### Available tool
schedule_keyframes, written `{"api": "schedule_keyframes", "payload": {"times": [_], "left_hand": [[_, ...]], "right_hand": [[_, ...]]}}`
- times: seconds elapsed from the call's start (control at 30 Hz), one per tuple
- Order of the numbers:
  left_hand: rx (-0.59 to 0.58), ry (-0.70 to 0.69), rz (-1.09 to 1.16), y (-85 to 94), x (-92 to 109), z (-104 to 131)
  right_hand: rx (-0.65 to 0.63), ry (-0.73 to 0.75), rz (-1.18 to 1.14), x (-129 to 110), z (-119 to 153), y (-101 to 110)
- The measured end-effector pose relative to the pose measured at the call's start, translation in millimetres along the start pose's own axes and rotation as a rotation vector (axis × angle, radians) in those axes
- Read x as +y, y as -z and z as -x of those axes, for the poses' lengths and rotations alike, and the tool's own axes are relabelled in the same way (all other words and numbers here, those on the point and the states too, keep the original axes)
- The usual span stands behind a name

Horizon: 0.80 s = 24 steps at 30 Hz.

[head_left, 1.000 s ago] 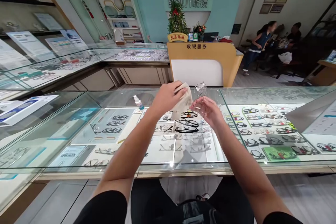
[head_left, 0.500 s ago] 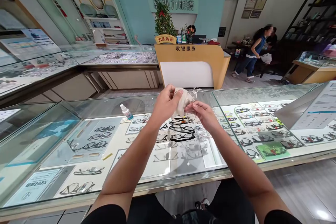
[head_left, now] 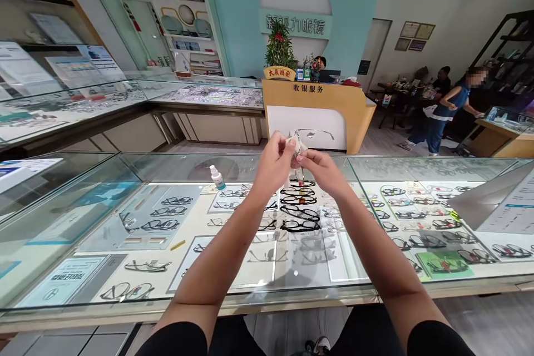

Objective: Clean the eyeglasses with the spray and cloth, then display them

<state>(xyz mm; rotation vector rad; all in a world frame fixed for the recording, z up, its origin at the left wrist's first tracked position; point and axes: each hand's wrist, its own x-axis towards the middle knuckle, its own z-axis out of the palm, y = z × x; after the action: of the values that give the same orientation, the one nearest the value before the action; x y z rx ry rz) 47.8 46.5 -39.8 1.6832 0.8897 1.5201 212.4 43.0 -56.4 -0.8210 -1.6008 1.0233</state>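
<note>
My left hand point(head_left: 275, 160) is closed, thumb on top, pinching a pale cloth point(head_left: 302, 147) against a pair of thin-framed eyeglasses point(head_left: 327, 133). The fingers of my right hand point(head_left: 323, 169) are pressed together on the lower side of the same eyeglasses. One temple arm sticks out to the right above my right hand. Cloth and fingers hide most of the lenses. Both hands are held above the glass display counter point(head_left: 246, 283). Below them, a column of black-framed glasses point(head_left: 300, 226) lies inside the case.
A small white spray bottle point(head_left: 217, 178) with a blue base stands on the counter, left of my hands. A leaning printed sign point(head_left: 500, 200) occupies the right side. Beyond are a wooden cashier desk point(head_left: 359, 108) and a person in blue point(head_left: 453, 103) at the far right.
The eyeglasses have turned, so a temple arm now points right. The cloth is bunched smaller between my fingers. My view has shifted left, and the far person has turned toward the right-hand case.
</note>
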Motion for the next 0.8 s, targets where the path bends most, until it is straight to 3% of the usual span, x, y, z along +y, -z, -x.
{"api": "schedule_keyframes", "payload": {"times": [0.17, 0.37, 0.5, 0.63, 0.8], "left_hand": [[-0.024, -0.013, 0.114, -1.6, 4, 0], [0.079, -0.046, 0.064, -5.3, 9, 1], [0.133, 0.037, 0.285, -8.2, 8, 0], [0.012, 0.170, 0.409, -4.0, 6, -3], [-0.164, 0.210, 0.428, 0.6, 7, -2]], "right_hand": [[0.001, 0.011, 0.008, -1, 2, -1], [-0.066, 0.029, -0.099, -10, 7, 5], [-0.105, 0.042, -0.153, -11, 7, 8], [-0.146, 0.061, -0.161, -14, 8, 12], [-0.203, 0.052, -0.232, -14, 8, 16]]}}
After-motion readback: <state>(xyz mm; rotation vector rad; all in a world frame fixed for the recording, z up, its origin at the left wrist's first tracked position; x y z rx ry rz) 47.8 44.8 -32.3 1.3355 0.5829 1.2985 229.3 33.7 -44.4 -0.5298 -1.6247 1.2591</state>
